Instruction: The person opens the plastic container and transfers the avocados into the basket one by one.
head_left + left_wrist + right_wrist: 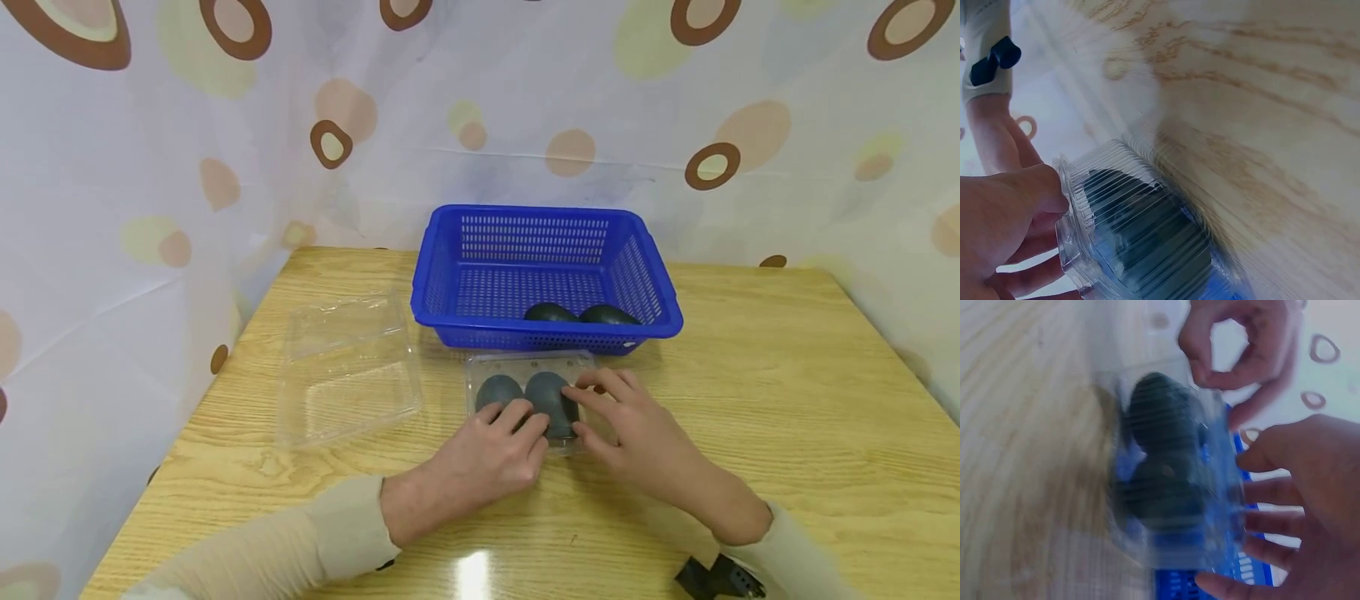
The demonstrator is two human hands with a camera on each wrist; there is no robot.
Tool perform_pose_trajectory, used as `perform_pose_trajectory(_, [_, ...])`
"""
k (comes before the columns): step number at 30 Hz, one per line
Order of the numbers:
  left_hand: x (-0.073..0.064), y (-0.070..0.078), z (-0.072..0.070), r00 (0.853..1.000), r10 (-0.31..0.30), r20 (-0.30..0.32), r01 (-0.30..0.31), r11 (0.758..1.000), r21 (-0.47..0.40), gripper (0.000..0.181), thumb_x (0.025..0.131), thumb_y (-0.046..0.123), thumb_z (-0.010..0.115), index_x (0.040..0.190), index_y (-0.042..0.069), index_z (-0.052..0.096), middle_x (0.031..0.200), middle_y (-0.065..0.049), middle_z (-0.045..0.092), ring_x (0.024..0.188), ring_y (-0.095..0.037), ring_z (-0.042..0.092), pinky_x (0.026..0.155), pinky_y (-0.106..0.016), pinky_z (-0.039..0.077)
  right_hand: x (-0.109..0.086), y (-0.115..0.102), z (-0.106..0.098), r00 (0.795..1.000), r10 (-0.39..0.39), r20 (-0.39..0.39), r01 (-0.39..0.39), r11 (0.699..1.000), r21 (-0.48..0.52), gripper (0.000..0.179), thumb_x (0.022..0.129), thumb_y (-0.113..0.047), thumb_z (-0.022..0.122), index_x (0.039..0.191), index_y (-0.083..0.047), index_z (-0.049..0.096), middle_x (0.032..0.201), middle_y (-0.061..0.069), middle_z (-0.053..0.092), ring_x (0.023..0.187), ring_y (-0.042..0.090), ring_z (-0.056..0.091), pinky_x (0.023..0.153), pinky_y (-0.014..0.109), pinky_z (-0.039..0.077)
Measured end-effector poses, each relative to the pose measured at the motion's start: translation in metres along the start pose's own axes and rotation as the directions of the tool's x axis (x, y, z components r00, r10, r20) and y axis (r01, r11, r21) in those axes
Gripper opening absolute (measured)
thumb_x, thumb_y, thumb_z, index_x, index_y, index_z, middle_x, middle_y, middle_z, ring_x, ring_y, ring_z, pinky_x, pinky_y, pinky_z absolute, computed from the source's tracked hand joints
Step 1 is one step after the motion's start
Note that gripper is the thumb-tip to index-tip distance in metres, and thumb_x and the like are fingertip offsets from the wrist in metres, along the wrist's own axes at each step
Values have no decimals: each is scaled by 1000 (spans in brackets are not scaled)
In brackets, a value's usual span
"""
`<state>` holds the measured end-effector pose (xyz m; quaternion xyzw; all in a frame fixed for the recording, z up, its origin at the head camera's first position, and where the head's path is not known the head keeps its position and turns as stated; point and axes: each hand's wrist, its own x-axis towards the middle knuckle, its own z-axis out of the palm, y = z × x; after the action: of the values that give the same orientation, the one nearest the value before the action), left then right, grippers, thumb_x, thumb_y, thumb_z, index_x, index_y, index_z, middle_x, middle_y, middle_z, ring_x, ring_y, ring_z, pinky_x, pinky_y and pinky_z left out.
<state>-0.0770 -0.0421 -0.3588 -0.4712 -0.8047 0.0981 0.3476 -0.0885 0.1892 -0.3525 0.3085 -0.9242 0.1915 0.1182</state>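
Note:
A clear plastic box (pixel 480 372) with ribbed walls sits in front of the blue basket. Dark egg-shaped fruits that look like avocados (pixel 551 396) lie inside it, side by side. My left hand (pixel 502 450) reaches over its front, fingers bent; in the right wrist view that hand's thumb and forefinger pinch the box's rim. My right hand (pixel 641 429) is at the box's right side, its spread fingertips touching the plastic near the right fruit. The left wrist view shows a dark fruit (pixel 1154 244) through the wall. Motion blurs the right wrist view.
A blue perforated basket (pixel 547 327) stands behind the box, with two dark fruits (pixel 551 312) showing near its front wall. Another clear plastic box (pixel 348 375) lies open on the wooden table (pixel 787 375) at left. Patterned sheeting hangs behind the table.

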Motion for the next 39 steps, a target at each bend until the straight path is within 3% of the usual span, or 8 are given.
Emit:
perform_pose_trajectory(6, [-2, 1, 2, 1000, 12, 16, -12, 1000, -2, 18, 98, 12, 59, 91, 17, 75, 108, 1, 73, 94, -15, 67, 75, -27, 61, -11, 13, -10, 997, 7, 76, -26, 968, 250, 40, 92, -2, 65, 130, -12, 64, 135, 6, 57, 125, 24, 50, 92, 48, 52])
perform_pose_trajectory(10, [-3, 0, 3, 1000, 7, 8, -7, 1000, -18, 19, 100, 14, 55, 93, 17, 72, 108, 1, 72, 94, -15, 67, 76, -27, 61, -18, 19, -12, 999, 16, 49, -32, 942, 333, 43, 92, 2, 63, 132, -14, 62, 138, 7, 55, 125, 15, 52, 89, 40, 56])
perform_pose_trajectory(16, [-2, 0, 6, 997, -5, -79, 5, 1000, 7, 16, 103, 18, 49, 97, 20, 64, 99, 1, 70, 87, -17, 66, 69, -30, 58, -23, 24, -11, 987, 156, 36, -156, 883, 443, 39, 93, 4, 60, 129, -10, 59, 134, 10, 55, 119, 6, 54, 86, 28, 58])
perform_pose_trajectory(20, [2, 2, 5, 996, -28, -90, 31, 999, 42, 29, 106, 11, 37, 109, 19, 65, 93, 0, 65, 84, -18, 63, 71, -35, 58, -25, 27, -9, 950, 275, 148, -311, 783, 540, 39, 97, 0, 55, 136, -3, 51, 134, 16, 54, 112, 20, 59, 83, 25, 59])
perform_pose_trajectory(23, [4, 3, 3, 999, -37, -36, 38, 999, 29, 39, 107, 5, 29, 115, 17, 65, 98, -2, 64, 90, -20, 63, 78, -40, 60, -28, 30, -6, 922, 295, 250, -386, 656, 649, 44, 98, 1, 50, 141, 3, 41, 129, 25, 51, 105, 19, 62, 78, 32, 61])
perform_pose_trajectory(27, [7, 4, 0, 994, -30, 101, 33, 999, -28, 23, 104, 9, 44, 118, 18, 59, 123, -7, 62, 111, -24, 62, 84, -43, 60, -33, 34, -2, 907, 254, 335, -420, 493, 762, 48, 102, 0, 45, 146, 6, 27, 117, 27, 49, 89, 20, 67, 74, 42, 62])
perform_pose_trajectory(32, [13, 4, -5, 962, -13, 274, 35, 997, -74, 38, 98, 18, 60, 132, 24, 46, 142, -7, 53, 123, -29, 56, 85, -43, 58, -36, 40, -1, 905, 199, 376, -425, 400, 812, 51, 105, -6, 44, 149, 2, 21, 112, 17, 51, 88, 27, 66, 76, 44, 61])
perform_pose_trajectory(39, [20, 3, -7, 949, 4, 316, 18, 998, -66, 57, 96, 17, 65, 143, 30, 37, 134, -3, 56, 111, -26, 59, 77, -39, 56, -37, 46, 1, 891, 179, 418, -454, 285, 844, 52, 105, -11, 47, 149, -1, 22, 107, 8, 58, 91, 25, 68, 77, 42, 62])
